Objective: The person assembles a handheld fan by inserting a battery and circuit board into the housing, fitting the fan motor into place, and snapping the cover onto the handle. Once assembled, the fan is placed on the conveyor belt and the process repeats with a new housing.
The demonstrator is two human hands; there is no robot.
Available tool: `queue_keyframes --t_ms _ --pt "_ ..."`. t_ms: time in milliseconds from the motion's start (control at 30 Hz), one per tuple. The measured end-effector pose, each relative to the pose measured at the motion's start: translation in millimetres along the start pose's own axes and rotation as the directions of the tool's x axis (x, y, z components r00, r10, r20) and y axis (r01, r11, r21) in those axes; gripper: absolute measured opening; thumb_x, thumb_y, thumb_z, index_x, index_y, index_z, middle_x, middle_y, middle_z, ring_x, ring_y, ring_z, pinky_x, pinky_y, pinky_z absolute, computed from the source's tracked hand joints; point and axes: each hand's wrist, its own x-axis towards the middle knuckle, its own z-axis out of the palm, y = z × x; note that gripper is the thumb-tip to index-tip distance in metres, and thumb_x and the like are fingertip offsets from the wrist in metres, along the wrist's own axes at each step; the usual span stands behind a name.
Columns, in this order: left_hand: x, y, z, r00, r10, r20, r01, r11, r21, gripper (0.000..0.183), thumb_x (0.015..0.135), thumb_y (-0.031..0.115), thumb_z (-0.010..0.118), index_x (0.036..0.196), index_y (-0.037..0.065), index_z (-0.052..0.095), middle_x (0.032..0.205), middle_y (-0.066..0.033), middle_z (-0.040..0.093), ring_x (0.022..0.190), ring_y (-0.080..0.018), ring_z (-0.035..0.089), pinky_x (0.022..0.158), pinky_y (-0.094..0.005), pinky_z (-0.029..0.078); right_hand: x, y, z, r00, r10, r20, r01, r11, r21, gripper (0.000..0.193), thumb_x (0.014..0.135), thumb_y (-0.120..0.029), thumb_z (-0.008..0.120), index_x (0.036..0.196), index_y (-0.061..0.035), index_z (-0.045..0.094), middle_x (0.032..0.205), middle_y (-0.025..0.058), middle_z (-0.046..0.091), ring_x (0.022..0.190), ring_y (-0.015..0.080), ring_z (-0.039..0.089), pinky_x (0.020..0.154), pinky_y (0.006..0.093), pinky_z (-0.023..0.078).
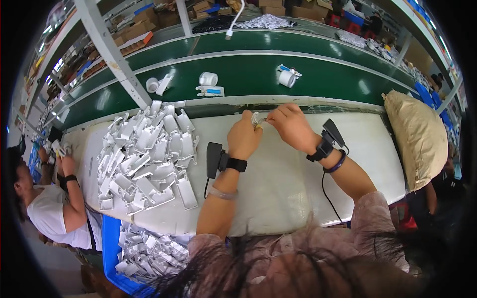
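Dark hair (298, 278) fills the bottom edge of the frame, blurred and hiding most of the person's torso. Lower left, a blue bin (113, 248) of white plastic parts is cut off by the hair and the table edge. Far left, a co-worker (52, 208) in a white top is half lost in the dark fisheye rim; what their hands hold is too small to tell. Left of centre, a heap of white plastic parts (146, 159) lies on the white table (278, 188).

Centre, the left hand (243, 139) is curled tight, fingers pinched on a small pale part (258, 119); a black wrist device is strapped below it. Just right, the right hand (293, 126) is also pinched narrow on the same part, fingertips meeting the left's. That part sits between both hands near the table's far edge, upper centre, mostly covered by fingers, shape unclear.

Behind, the green conveyor (248, 74) carries a few white pieces. Right side, a tan sack (420, 134) rests at the table end.
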Motion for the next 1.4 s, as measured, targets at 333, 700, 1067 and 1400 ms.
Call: queue_keyframes --t_ms 333,700,1067,1400 --pt "-31 57 18 0.771 0.092 0.630 0.466 0.592 -0.657 0.029 0.096 0.017 0.042 0.122 0.005 0.044 0.093 -0.0086 0.059 0.066 -0.0144 0.059 0.060 -0.0320 0.056 -99 -20 -88 0.794 0.551 0.258 -0.591 0.600 0.539 0.020 0.078 -0.001 0.066 0.098 -0.0046 0.063 0.080 0.0124 0.061 0.071 0.0315 0.058 0.070 0.0384 0.047" --pt "-51 68 48 0.808 0.126 0.575 0.464 0.466 -0.754 0.030 0.101 0.021 0.039 0.127 0.007 0.044 0.086 -0.0094 0.058 0.060 -0.0150 0.057 0.049 -0.0305 0.052 -111 -12 -80 0.868 0.467 -0.168 -0.402 0.861 0.312 0.019 0.073 0.000 0.071 0.087 -0.0081 0.062 0.074 0.0027 0.060 0.071 0.0213 0.059 0.089 0.0392 0.044" --pt "-56 71 51 0.863 0.187 0.470 0.337 0.482 -0.809 0.041 0.086 0.001 0.035 0.126 0.002 0.043 0.088 -0.0107 0.059 0.061 -0.0147 0.056 0.049 -0.0285 0.052 -112 -17 -68 0.897 0.412 -0.159 -0.314 0.848 0.428 0.019 0.076 0.001 0.070 0.091 -0.0075 0.062 0.082 0.0051 0.063 0.075 0.0204 0.061 0.093 0.0430 0.045" --pt "-60 70 50 0.871 0.245 0.426 0.246 0.534 -0.809 0.037 0.090 -0.001 0.039 0.127 0.002 0.041 0.089 -0.0086 0.057 0.067 -0.0125 0.056 0.053 -0.0266 0.050 -113 -17 -68 0.900 0.387 -0.200 -0.290 0.875 0.388 0.022 0.072 0.000 0.074 0.091 -0.0089 0.066 0.085 0.0044 0.061 0.081 0.0246 0.059 0.090 0.0422 0.046"
